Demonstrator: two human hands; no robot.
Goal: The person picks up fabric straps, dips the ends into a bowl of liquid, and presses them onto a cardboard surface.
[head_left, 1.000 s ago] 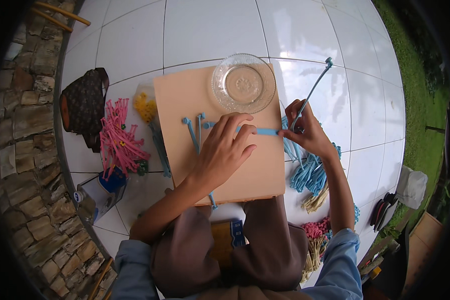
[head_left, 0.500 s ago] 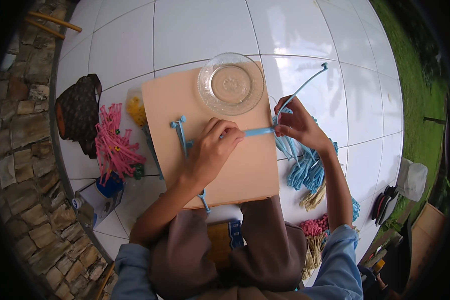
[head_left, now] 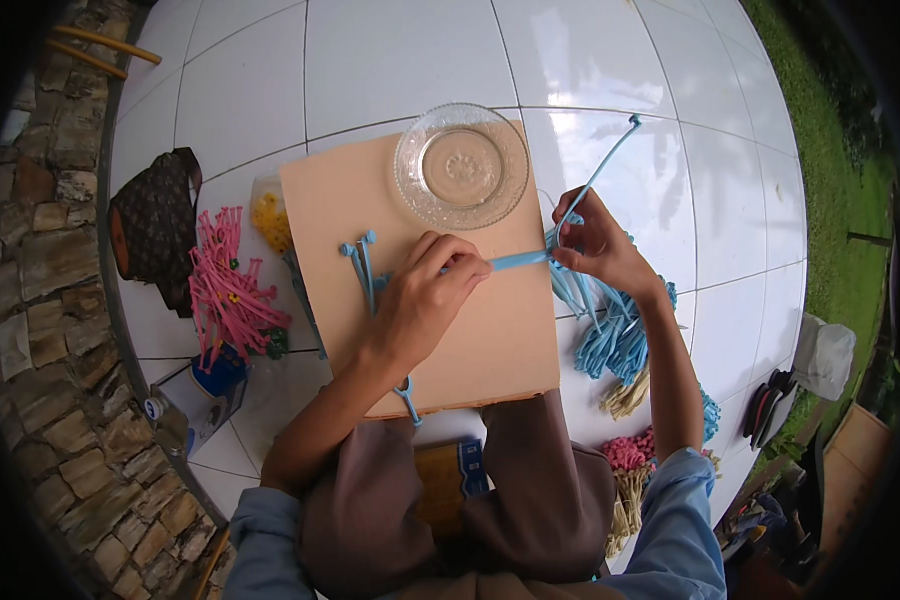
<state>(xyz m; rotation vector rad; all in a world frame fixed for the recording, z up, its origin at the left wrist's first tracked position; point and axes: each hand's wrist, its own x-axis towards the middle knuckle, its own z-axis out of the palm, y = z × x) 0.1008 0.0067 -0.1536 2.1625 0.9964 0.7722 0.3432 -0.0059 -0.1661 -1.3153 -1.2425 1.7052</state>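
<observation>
blue, flat and taut-looking, that's the strip [head_left: 518, 260] bridging the gap between the two hands, its long axis running crosswise, tipping slightly away from the body toward the right! left hand [head_left: 425, 290] has its fingers curled in, thumb and forefinger closed on the near-left end. right hand [head_left: 602, 250] answers from the other side, thumb and fingertips pinched on the strip's right end, the other fingers loosely bent. neither hand is nearer; both touch it. and out of the right hand's grip springs a thin blue strand [head_left: 604, 163], slanting forward and right, nearly across the strip's line, a little knob at its tip! whether it's one piece with the strip, i can't tell; the fingers hide the join.

under the left hand, cardboard [head_left: 470, 350]; just beyond that hand's left side, knobbed blue pieces [head_left: 363, 262]. just right of and below the right hand, a blue bundle [head_left: 613, 345]. ahead of both, the glass plate [head_left: 460, 168]. well left of the left hand, pink strips [head_left: 232, 305], and farther out, a brown bag [head_left: 155, 225].
</observation>
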